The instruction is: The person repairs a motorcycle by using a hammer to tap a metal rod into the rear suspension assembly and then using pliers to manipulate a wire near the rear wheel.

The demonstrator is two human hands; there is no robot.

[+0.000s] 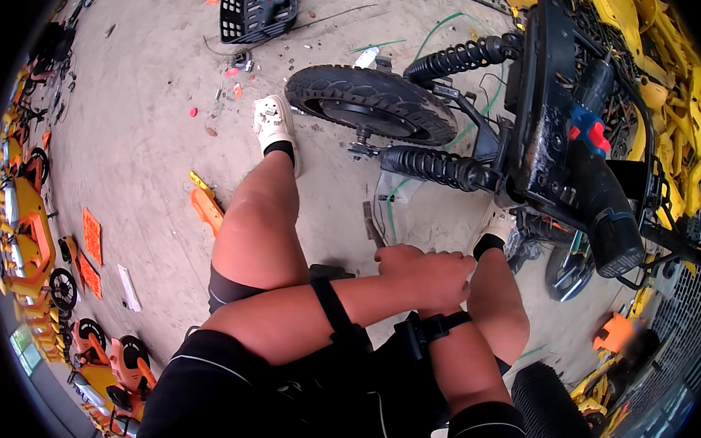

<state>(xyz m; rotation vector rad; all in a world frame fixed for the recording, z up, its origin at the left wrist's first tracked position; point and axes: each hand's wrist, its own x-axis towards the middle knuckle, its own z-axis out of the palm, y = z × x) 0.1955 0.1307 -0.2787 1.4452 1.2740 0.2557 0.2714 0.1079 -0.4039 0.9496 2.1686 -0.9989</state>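
Note:
My left forearm crosses in front of my body, and my left hand (445, 279) lies over my right wrist with its fingers curled down, so what they grip is hidden. Beneath it my right hand (399, 258) is mostly covered, its fingers closed around the handle of what looks like a hammer (371, 223). The dark tool points away from me, between my knees. Beyond my hands an electric scooter lies on its side, with its black wheel (369, 104) and two coil-spring shock absorbers (434, 169) facing me. Neither hand touches the scooter.
A cordless power drill (597, 182) rests on the scooter's frame (538, 110). A black plastic basket (256, 8) sits at the far left, amid small debris. Yellow body panels (690, 119) are heaped at right; orange scooters (28, 235) line the left. An orange piece (206, 208) lies by my left knee.

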